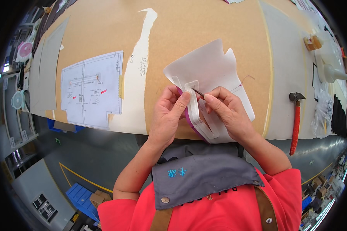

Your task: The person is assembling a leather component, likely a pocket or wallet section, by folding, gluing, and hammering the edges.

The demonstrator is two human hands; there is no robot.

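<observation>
A soft white panel [208, 65] with a notched far edge and a purple face [188, 119] showing along its left side lies in front of me at the table's near edge. My left hand [166, 113] pinches its left side, thumb on top. Under that thumb runs a whitish strip [194, 111] bordering a long slot in the panel. My right hand [229, 111] is closed on a thin dark pointed tool [197, 92], whose exact kind I cannot make out. Its tip meets the strip's far end, beside my left thumb. My fingers hide part of the slot.
A printed pattern drawing [90, 90] lies on the brown board [204, 23] to the left. At the right are a hammer [295, 119] with a red handle, a small amber container [313, 42], a white nozzle bottle [333, 73] and clear plastic [323, 113].
</observation>
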